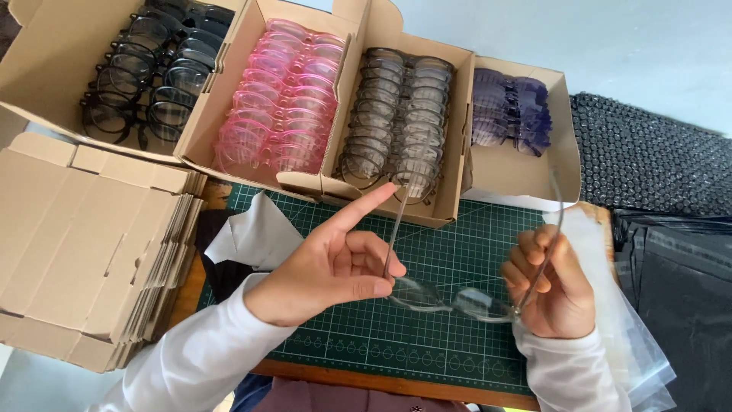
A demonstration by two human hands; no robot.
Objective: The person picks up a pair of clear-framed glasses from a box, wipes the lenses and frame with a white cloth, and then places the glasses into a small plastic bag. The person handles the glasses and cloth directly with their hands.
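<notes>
— What's each grip doing?
— Left hand point(328, 267) pinches one temple of the clear glasses point(450, 299); right hand point(553, 282) is closed on the other.
— Where are they?
— Over the green mat point(457, 236), before the boxes point(404, 114) of frames.

A: Where does the view look from?
B: One head-worn camera, looking steeply down and forward over the tabletop, close to the green cutting mat point(457, 229).
A: How far does it reach?
B: To the open cardboard boxes of glasses point(450, 152) along the far edge.
</notes>
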